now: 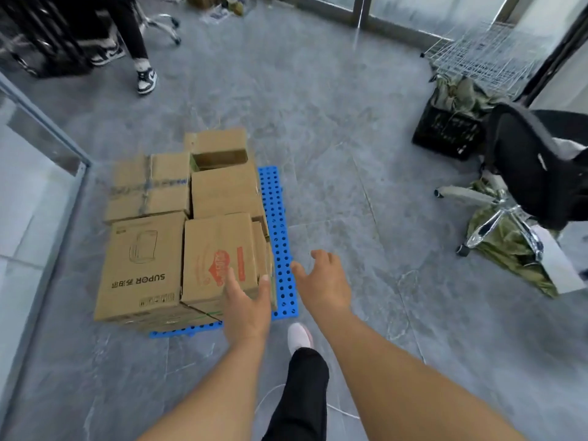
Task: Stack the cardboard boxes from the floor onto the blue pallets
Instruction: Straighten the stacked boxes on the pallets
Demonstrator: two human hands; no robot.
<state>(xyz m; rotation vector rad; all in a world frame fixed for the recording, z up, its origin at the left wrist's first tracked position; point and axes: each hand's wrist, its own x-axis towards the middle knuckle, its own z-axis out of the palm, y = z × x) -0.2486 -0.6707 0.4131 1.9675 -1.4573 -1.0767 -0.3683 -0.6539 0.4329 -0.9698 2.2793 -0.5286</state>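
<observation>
Several cardboard boxes stand packed together on the blue pallets (280,237), whose holed right strip and front edge show. Nearest me are a box printed SUPOR (140,265) and a box with a red logo (219,259). Behind them sit a taped box (149,186), a plain box (222,192) and an open-topped box (219,148). My left hand (246,305) is spread with straight fingers in front of the red-logo box's near right corner; whether it touches is unclear. My right hand (321,281) hovers open over the pallet's right edge, holding nothing.
A glass partition with a metal frame (47,135) runs along the left. A black office chair (534,173), a black crate (445,135), green cloth and a wire rack (483,55) stand at the right. Another person's legs (140,49) are at the far left. My foot (299,337) is beside the pallet.
</observation>
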